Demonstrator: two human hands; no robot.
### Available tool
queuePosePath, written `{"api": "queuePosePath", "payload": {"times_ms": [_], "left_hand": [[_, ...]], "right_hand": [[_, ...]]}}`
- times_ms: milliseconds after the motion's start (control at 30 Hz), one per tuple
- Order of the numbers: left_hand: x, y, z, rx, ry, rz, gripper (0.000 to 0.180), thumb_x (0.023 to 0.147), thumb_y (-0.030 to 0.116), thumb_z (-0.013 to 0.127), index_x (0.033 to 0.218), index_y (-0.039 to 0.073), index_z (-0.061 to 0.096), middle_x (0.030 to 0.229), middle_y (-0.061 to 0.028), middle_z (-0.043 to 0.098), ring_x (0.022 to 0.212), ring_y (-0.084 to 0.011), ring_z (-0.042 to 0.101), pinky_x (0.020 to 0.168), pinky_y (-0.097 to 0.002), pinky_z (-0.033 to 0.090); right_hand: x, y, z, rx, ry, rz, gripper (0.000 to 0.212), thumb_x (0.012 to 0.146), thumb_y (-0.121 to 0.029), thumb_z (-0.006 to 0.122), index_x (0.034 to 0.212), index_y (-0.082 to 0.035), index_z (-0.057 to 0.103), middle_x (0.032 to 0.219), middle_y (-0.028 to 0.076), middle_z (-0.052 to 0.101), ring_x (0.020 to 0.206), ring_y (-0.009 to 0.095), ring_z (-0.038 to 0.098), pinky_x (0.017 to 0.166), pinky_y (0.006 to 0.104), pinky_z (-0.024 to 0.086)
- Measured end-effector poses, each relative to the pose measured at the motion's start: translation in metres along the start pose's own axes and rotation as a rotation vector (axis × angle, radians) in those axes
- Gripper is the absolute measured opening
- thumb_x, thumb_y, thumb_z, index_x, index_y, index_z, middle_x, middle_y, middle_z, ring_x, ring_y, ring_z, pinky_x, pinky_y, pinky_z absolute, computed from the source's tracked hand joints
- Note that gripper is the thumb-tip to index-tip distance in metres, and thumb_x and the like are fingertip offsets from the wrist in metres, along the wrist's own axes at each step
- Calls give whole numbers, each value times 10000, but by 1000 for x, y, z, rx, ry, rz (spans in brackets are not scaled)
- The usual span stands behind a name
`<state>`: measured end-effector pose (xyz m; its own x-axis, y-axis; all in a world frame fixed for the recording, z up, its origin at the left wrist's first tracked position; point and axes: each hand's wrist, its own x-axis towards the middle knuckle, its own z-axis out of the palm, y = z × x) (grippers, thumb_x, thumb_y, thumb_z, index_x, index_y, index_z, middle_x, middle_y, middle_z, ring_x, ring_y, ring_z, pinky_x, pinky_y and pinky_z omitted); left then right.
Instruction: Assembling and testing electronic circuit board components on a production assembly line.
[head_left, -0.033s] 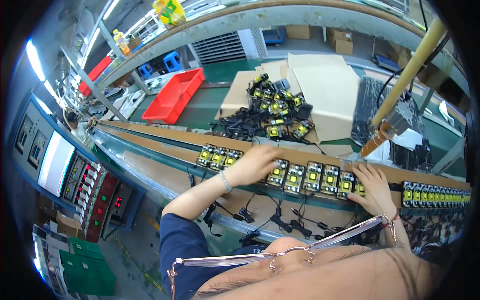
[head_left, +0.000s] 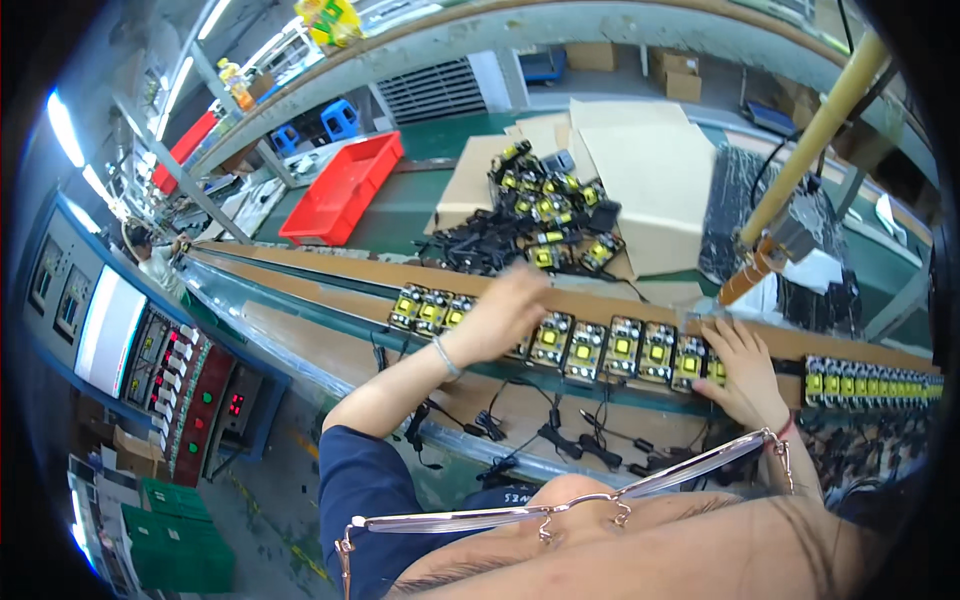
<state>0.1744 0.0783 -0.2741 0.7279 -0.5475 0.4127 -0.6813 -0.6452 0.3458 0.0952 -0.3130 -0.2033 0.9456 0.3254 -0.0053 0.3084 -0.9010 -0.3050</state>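
A row of circuit boards with yellow transformers point(head_left: 622, 346) lies along the narrow rail in front of me. My right hand point(head_left: 742, 378) rests at the right end of this row, fingers stretched toward the far edge and thumb on the near side, touching the end circuit board point(head_left: 716, 370). Over a gap further left is my left hand point(head_left: 503, 312), its fingertips smeared by motion; whether it holds anything is unclear. Just left of it sit a few more boards point(head_left: 430, 310). Black cables point(head_left: 565, 440) trail from the row on its near side.
Beyond the rail, a heap of boards and black cables point(head_left: 545, 215) lies beside cardboard sheets point(head_left: 640, 190) and a red tray point(head_left: 345, 190). A yellow pole point(head_left: 810, 150) stands at right, near another tight board row point(head_left: 870, 382). A test machine point(head_left: 120, 330) stands left; a person point(head_left: 150, 255) works far off.
My left hand has shifted slightly up and away from the board row, its fingertips now higher. The right hand keeps its place at the row's end. The view has tilted a little.
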Motion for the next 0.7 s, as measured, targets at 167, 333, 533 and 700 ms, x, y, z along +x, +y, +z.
{"api": "queuePosePath", "payload": {"times_ms": [167,333,533,700], "left_hand": [[-3,-3,-20,82,-77,-220,342,861,174,566,1134,-32,576,1093,-188,621,1018,-330,581,880,-371,453],[24,3,-42,128,-265,-425,291,828,161,589,1030,-45,629,962,-181,660,861,-316,623,778,-371,490],[35,-8,-48,141,-190,-413,267,798,141,586,1004,-10,662,694,-136,649,608,-290,601,625,-352,491],[63,-32,-99,346,-212,-525,269,771,123,579,1000,16,673,727,-151,657,676,-305,618,643,-364,487]], "right_hand": [[-3,15,23,-157,36,-68,653,822,-424,595,1374,-108,442,1438,130,407,1345,356,324,1064,474,266],[1,17,28,-134,36,-58,656,830,-427,582,1386,-115,427,1455,128,383,1353,357,310,1066,474,257],[-1,17,30,-113,66,-68,639,835,-452,577,1368,-123,452,1438,125,409,1347,359,325,1065,474,264],[-1,19,31,-108,91,-49,626,838,-475,578,1347,-125,477,1420,124,431,1336,364,345,1060,477,276]]}}
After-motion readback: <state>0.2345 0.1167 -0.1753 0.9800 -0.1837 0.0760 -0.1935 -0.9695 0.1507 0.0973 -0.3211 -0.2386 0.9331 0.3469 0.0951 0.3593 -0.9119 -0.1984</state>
